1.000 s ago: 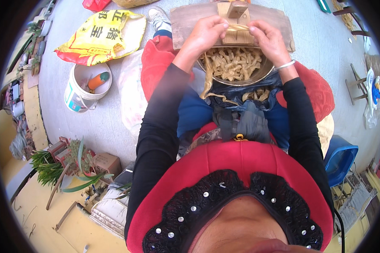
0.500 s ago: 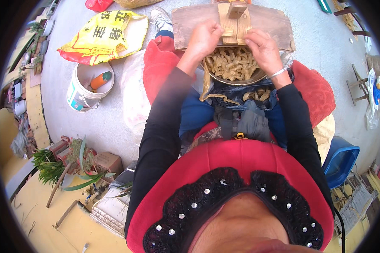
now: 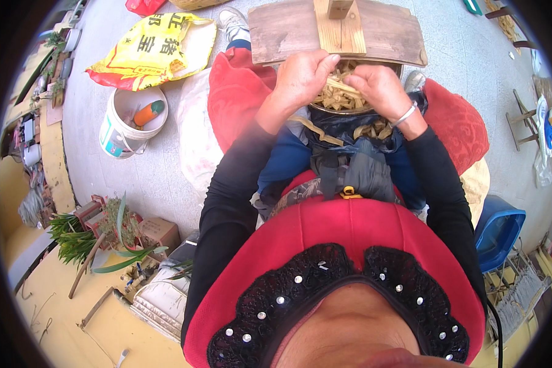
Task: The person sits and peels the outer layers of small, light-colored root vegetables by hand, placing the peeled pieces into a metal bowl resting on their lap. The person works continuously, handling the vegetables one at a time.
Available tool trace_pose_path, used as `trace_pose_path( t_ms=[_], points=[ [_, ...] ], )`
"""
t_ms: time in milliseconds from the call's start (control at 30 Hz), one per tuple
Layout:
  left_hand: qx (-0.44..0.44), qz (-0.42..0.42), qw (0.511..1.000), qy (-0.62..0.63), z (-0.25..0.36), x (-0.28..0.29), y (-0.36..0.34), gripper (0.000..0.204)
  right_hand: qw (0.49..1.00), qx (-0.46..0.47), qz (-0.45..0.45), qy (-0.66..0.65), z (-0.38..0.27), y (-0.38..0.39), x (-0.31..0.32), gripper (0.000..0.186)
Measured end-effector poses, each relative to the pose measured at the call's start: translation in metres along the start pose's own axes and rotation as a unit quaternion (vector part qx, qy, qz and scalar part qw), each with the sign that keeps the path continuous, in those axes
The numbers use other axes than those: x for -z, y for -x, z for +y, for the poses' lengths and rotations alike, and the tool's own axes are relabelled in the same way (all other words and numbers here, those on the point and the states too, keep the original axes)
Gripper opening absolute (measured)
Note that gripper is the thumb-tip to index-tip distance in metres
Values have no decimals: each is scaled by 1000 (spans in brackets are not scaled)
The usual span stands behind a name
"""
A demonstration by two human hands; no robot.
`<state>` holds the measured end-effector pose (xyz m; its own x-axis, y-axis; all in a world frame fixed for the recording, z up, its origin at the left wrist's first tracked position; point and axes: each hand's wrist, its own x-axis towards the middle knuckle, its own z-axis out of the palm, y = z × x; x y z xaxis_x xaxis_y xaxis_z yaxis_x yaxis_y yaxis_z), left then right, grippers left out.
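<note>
Over a round metal bowl [image 3: 340,111] filled with short, tan, dried-looking pieces [image 3: 337,98], my two hands are close together. A pale yellowish strip [image 3: 345,86] stretches between them. Its left end is pinched by my left hand [image 3: 302,78], thumb against curled fingers. My right hand [image 3: 380,87], fingers curled, grips the other end. Just beyond the hands lies a wooden board [image 3: 282,30] with a lighter wooden block [image 3: 340,30] fixed across it. A longer strip [image 3: 318,130] and some pieces [image 3: 374,129] lie on dark plastic [image 3: 349,138] in my lap.
To the left stand a white bucket [image 3: 119,129] holding an orange-and-green object [image 3: 148,113] and a yellow-and-red sack [image 3: 156,52]. Potted plants [image 3: 73,239] are at the lower left. A blue plastic tub [image 3: 500,233] sits at the right, with a small stool [image 3: 521,119] farther off.
Both hands have come back from the board's wooden block toward me and now sit over the bowl. The pale strip now shows stretched between them.
</note>
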<state>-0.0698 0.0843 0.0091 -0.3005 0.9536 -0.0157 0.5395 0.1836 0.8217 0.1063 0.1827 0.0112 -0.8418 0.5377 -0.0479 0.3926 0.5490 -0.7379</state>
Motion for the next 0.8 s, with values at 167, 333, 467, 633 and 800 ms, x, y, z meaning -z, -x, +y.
trace_pose_path(
  t_ms=[167, 333, 467, 633, 800],
  points=[
    [18, -69, 965, 252, -10, -13, 10, 38, 841, -81, -128, -519, -67, 46, 3, 19],
    [75, -81, 863, 492, 39, -29, 39, 37, 839, -47, 57, -540, -47, 25, 14, 26],
    [75, 3, 846, 528, 55, -55, 46, 19, 915, 36, 180, -359, -12, 17, -19, 28],
    [98, -13, 828, 552, 45, -54, 42, 16, 951, 20, 242, -191, -15, 20, -24, 21],
    [100, -85, 877, 462, 21, -49, 49, 5, 965, 30, 250, -70, -18, 27, -21, 16]
  ],
)
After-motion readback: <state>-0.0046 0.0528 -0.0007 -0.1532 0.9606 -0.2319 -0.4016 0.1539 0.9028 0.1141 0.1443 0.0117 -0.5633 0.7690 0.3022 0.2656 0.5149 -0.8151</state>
